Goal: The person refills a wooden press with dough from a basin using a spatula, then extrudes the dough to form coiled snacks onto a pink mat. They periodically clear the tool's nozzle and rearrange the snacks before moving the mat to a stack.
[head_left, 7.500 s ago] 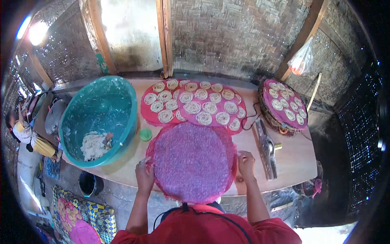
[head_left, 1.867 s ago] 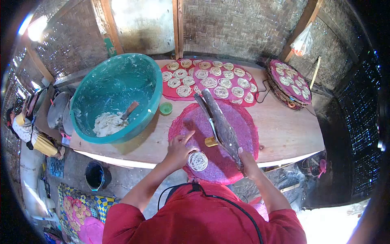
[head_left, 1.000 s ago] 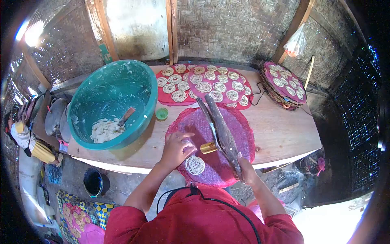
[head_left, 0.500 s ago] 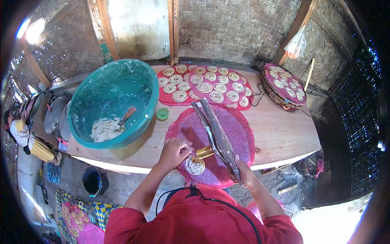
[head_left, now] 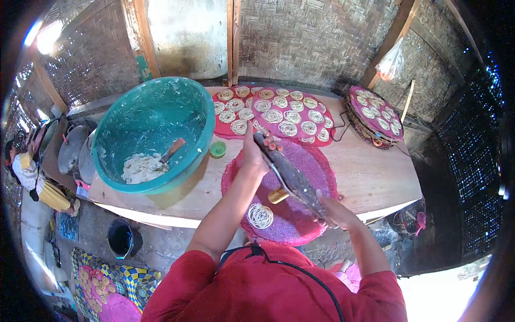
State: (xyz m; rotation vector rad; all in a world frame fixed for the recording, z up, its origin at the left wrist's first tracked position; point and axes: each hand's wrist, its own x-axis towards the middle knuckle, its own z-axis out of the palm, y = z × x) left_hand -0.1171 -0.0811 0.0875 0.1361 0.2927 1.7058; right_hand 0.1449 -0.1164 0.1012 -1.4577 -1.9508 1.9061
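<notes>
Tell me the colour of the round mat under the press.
Magenta pink mat, under the press; best in head view.

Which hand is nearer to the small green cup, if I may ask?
Left: the left hand grips the press just right of the green cup; the right hand holds its near end.

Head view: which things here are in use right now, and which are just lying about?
In use:
press, gripped by left hand and right hand
mat under it
coil on that mat

Lying about:
basin with dough
cup
filled mats
stack
bag
bucket
</notes>
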